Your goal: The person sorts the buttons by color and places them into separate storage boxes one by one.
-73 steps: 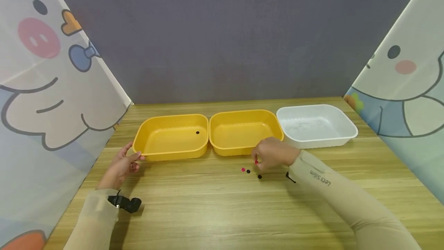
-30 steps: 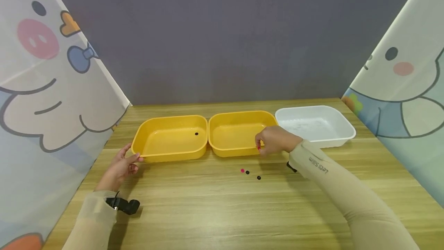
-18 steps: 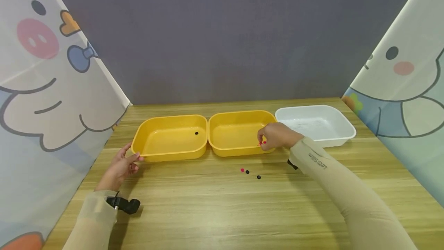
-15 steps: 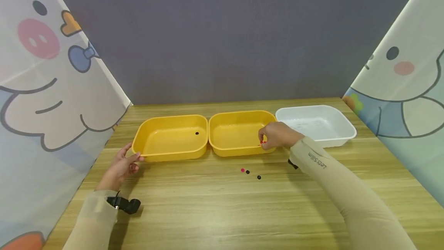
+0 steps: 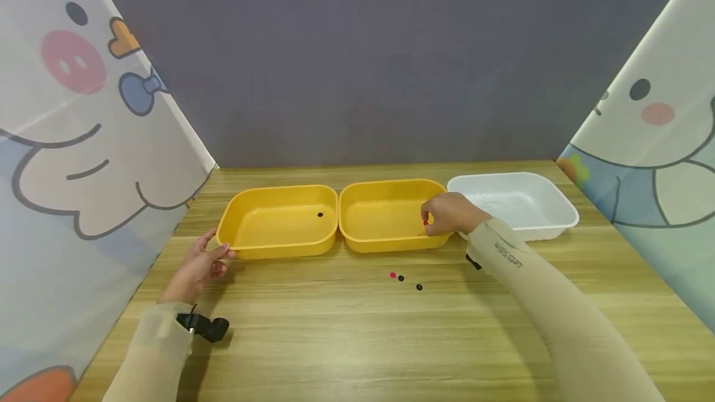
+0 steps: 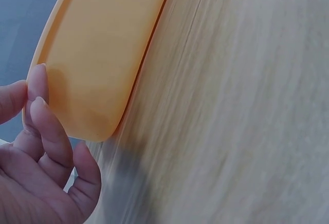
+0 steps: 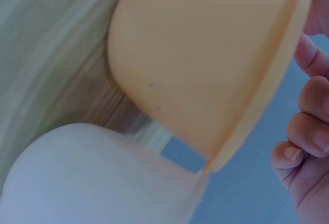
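My left hand [image 5: 198, 265] pinches the near-left corner of the left yellow tub [image 5: 285, 252], thumb on one side of its rim and fingers on the other. The same grip on the tub wall [image 6: 92, 54] shows in the left wrist view. My right hand [image 5: 451, 214] reaches over the near-right rim of the middle yellow tub [image 5: 385, 245], pinching a small pinkish-red button [image 5: 426, 223] between thumb and fingertips. In the right wrist view the curled fingers [image 7: 313, 111] are beside the tub's rim [image 7: 267, 85]; the button is hidden there.
On the table before the middle tub lie a pink button [image 5: 393, 275], a black button [image 5: 401, 278] and another black button [image 5: 419, 287]. One black button [image 5: 321, 214] lies inside the left tub. A white tub [image 5: 550, 232] stands at the right, close against the middle one.
My right hand has lifted the pinkish-red button from the table and carried it up and slightly right, over the middle tub's near rim. The left hand has kept its grip.
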`<state>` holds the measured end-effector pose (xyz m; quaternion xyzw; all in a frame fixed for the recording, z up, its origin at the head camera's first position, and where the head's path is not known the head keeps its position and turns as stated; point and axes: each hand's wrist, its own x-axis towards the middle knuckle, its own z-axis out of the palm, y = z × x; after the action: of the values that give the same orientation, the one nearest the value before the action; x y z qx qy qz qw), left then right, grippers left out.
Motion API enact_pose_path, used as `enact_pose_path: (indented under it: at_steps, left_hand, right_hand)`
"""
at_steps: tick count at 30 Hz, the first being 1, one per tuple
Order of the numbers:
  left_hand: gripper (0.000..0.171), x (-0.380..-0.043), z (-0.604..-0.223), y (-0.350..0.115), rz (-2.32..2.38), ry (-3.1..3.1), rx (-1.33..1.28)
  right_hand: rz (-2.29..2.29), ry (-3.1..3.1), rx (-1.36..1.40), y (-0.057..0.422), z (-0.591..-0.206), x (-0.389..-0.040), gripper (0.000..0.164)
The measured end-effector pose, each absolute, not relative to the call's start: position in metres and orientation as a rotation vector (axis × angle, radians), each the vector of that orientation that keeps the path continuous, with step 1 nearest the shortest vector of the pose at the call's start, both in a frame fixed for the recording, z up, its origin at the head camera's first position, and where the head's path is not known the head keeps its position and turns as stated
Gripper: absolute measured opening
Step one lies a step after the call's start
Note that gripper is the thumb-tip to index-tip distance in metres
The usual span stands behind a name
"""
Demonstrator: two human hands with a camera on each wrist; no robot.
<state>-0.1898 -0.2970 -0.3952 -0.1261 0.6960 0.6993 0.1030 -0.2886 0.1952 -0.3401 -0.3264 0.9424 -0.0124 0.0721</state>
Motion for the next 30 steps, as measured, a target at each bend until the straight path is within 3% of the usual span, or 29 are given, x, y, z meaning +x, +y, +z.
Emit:
enact_pose_path:
  at_steps: [30]
  left_hand:
    - [0.073,-0.192,-0.394,-0.295,2.054,2.065,-0.408]
  right_hand:
    - [-0.074,2.868,-0.971,0.215,-0.364,-0.303,0.014]
